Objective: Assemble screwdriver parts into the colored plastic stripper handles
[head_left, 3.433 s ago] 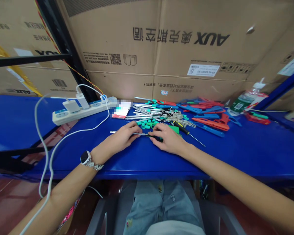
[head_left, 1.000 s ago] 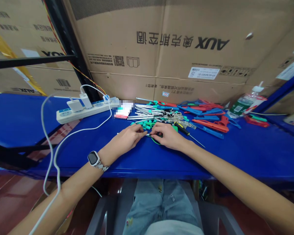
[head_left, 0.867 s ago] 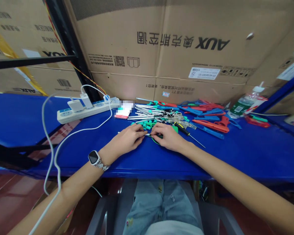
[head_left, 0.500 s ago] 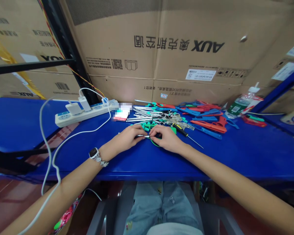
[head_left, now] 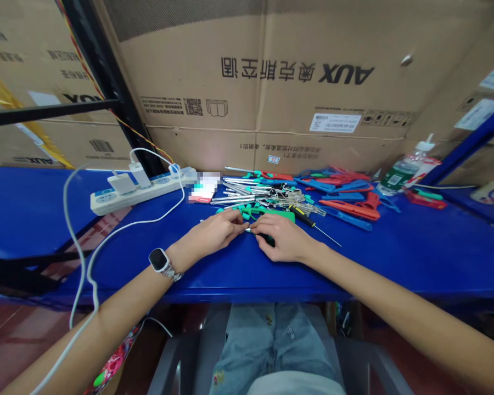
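Note:
Over the table's front middle, my left hand (head_left: 221, 232) is closed on a thin silvery metal rod (head_left: 248, 230). The rod's other end shows at the fingertips of my right hand (head_left: 283, 237), which pinches it; the two hands almost meet. Something dark shows under the right palm, too hidden to name. Just behind the hands lie small green plastic pieces (head_left: 235, 210) and a larger green piece (head_left: 286, 214). A black-and-yellow screwdriver (head_left: 302, 216) rests behind the right hand. Farther back is a heap of metal rods (head_left: 241, 193).
Blue and orange-red plastic parts (head_left: 352, 209) lie at the back right, near a bottle (head_left: 397, 178). A white power strip (head_left: 144, 192) with plugs stands at the left; its white cable (head_left: 91, 269) crosses my left forearm. Cardboard (head_left: 284, 33) walls the back.
My right hand has shifted slightly, its fingers now lower and closer over the rod. The green loop under it is no longer visible. My left wrist has turned, showing more watch face.

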`<state>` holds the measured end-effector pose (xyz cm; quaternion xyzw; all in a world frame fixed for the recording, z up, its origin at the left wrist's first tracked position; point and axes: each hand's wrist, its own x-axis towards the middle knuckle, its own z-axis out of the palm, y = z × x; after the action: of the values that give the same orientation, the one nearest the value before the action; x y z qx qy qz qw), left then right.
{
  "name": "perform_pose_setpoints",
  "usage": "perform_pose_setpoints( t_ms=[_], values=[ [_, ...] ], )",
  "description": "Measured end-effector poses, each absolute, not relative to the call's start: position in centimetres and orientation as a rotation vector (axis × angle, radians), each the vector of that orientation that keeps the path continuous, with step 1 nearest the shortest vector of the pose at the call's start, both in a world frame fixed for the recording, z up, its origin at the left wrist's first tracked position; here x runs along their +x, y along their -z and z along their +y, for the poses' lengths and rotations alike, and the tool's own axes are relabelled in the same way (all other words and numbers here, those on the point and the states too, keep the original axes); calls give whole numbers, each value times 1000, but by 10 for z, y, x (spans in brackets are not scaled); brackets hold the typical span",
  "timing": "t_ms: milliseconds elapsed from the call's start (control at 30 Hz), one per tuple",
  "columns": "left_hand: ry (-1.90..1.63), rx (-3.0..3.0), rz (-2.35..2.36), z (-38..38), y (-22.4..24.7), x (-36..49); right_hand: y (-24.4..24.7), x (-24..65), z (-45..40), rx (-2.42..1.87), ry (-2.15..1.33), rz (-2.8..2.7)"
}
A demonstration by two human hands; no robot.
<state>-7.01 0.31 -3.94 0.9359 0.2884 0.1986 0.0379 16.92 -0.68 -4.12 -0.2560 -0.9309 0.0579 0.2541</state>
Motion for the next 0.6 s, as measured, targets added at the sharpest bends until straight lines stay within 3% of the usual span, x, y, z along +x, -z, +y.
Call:
perform_pose_setpoints(
  t_ms=[600],
  values=[
    [-518, 2975, 1005, -12, 37, -65, 43, 174, -2, -702, -35, -2548]
  ],
)
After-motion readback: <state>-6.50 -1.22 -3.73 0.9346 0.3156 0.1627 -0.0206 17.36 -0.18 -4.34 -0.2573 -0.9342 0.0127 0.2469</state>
